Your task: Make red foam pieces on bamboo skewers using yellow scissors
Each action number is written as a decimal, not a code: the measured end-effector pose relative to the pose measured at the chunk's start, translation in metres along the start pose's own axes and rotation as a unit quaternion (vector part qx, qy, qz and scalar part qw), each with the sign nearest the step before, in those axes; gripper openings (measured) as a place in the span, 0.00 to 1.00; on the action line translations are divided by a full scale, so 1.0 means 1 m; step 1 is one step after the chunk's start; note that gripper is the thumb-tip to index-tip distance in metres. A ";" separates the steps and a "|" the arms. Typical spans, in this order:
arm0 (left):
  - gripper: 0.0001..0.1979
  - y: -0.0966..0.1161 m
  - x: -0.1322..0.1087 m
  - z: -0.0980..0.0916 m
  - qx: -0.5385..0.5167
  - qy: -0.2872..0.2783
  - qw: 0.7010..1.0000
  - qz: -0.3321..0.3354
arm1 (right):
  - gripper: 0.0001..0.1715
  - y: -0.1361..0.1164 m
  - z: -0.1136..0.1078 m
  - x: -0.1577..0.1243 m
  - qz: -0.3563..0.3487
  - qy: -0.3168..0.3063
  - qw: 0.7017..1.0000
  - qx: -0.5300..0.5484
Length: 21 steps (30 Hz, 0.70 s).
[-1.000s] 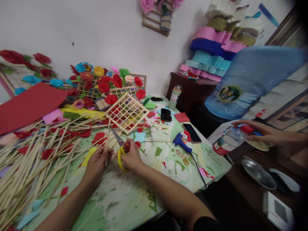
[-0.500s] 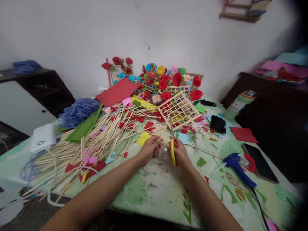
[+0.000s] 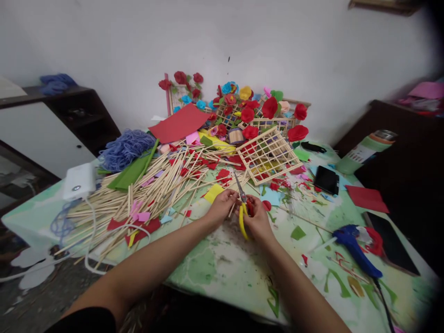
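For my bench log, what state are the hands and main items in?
Scissors: blades seemingly closed
Right hand: holding the scissors
Left hand: pinching a thin stick
Glue gun: lying down, power unclear
Flask: lid on
Phone at right: screen dark
White device: cable attached
Blue yarn: loosely tangled
Stick pile: loose, scattered

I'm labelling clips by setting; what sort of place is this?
Probably a craft workspace: the right hand holds scissors, and heaped sticks and paper-like flowers crowd the table.

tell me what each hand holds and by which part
The right hand holds scissors by the yellow handle; the left hand pinches a thin stick near one end.
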<state>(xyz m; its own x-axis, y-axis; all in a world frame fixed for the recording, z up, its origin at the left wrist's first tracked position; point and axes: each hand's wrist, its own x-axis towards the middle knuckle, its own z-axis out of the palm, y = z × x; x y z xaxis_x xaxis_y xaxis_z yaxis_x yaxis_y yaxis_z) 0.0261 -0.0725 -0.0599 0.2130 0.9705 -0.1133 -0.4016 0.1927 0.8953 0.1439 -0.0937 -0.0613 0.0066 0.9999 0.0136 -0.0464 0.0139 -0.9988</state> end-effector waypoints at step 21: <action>0.14 -0.001 -0.005 0.001 -0.008 -0.003 1.000 -0.002 | 0.27 0.005 -0.014 0.009 -0.016 0.002 0.997 0.081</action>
<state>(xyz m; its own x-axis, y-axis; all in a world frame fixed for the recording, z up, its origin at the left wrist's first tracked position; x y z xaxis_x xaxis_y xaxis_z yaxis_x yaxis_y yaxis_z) 0.0261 -0.0778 -0.0602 0.2207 0.9686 -0.1142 -0.4152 0.1992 0.8877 0.1578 -0.0850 -0.0672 0.0149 0.9989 0.0440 -0.2067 0.0462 -0.9773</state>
